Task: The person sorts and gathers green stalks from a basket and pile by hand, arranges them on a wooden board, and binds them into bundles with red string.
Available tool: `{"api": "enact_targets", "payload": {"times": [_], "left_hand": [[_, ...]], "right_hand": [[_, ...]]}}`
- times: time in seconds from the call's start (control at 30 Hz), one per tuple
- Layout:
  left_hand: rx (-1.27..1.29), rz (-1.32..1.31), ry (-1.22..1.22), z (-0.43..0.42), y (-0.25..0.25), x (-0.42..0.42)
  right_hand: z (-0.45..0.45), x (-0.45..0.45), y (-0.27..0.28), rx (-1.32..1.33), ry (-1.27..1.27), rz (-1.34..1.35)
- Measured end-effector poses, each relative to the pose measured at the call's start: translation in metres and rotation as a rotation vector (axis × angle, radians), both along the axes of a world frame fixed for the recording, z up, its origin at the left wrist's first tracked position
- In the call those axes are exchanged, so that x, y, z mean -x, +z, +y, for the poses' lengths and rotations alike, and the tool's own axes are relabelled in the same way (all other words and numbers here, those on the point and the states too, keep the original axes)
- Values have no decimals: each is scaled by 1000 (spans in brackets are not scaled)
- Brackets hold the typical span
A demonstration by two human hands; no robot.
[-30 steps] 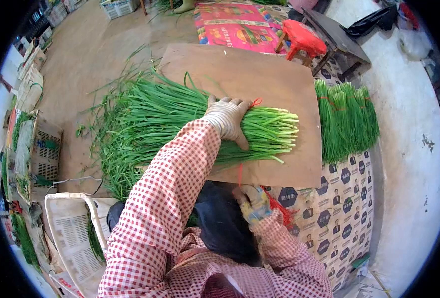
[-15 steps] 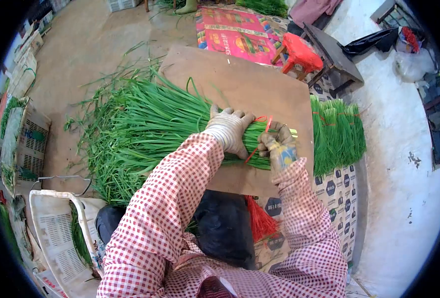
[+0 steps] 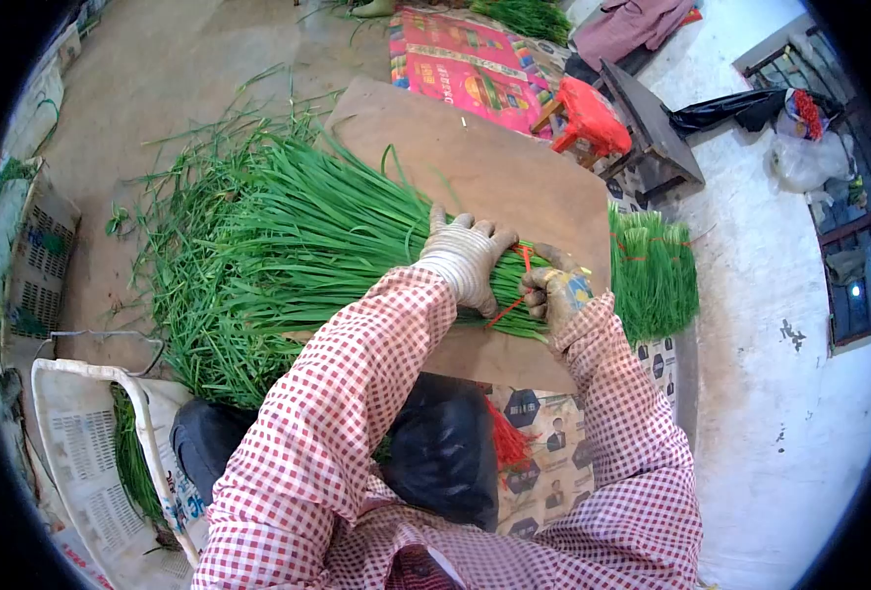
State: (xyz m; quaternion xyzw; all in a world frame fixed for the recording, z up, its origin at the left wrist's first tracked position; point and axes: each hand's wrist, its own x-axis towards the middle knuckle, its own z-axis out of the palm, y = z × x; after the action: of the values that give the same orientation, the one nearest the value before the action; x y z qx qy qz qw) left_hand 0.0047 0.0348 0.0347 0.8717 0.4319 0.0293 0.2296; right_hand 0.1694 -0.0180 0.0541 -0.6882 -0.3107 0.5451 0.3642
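Note:
My left hand [image 3: 465,260], in a pale work glove, grips a large bundle of long green leaves that look like garlic chives [image 3: 332,241]. Its fingers lie across the top and its thumb reaches down the near side. A thin red tie [image 3: 526,258] loops over the bundle just right of that hand, with one loose end slanting towards me. At the pale stalk ends, my right hand [image 3: 558,293], gloved too, has its fingers curled closed beside the tie. What they pinch is hidden. The bundle rests on a brown board [image 3: 475,157].
Tied chive bundles [image 3: 654,275] stand right of the board. A bunch of red ties [image 3: 507,433] hangs at the near edge. A red stool [image 3: 590,116] and dark bench [image 3: 647,128] are beyond. White plastic crates [image 3: 91,462] stand at the left, and loose leaves [image 3: 199,295] spread over the left side.
The view has shifted slightly. My right hand has drawn a little towards me along the stalk ends, its fingers curled tighter. My left hand keeps its place on the bundle.

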Motion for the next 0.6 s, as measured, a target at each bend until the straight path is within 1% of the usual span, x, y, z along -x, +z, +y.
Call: {"api": "enact_targets", "payload": {"times": [0.03, 0.17, 0.23, 0.3, 0.37, 0.4, 0.47, 0.5, 0.57, 0.6], "left_hand": [[-4, -7, -1, 0, 0, 0], [-12, -34, 11, 0, -3, 1], [-4, -47, 2, 1, -4, 1], [-6, -48, -2, 2, -4, 2], [-11, -45, -9, 2, -4, 1], [-6, -38, -10, 2, -3, 2], [-2, -31, -7, 2, -2, 2], [9, -32, -12, 2, -2, 2], [22, -34, -14, 3, -3, 2], [19, -37, -19, 3, -4, 2]], "right_hand": [[-2, 2, 4, 0, 15, -81], [-13, 7, 16, -12, 22, -105], [-17, 7, 23, -55, 123, -181], [-14, 6, 23, -70, 117, -235], [-5, 4, 24, 1, 160, -332], [1, -1, 23, 0, 159, -332], [13, -11, 19, 116, 219, -276], [17, -11, 21, 115, 221, -275], [22, -9, 27, 182, 340, -386], [22, -10, 25, 184, 342, -386]]}}
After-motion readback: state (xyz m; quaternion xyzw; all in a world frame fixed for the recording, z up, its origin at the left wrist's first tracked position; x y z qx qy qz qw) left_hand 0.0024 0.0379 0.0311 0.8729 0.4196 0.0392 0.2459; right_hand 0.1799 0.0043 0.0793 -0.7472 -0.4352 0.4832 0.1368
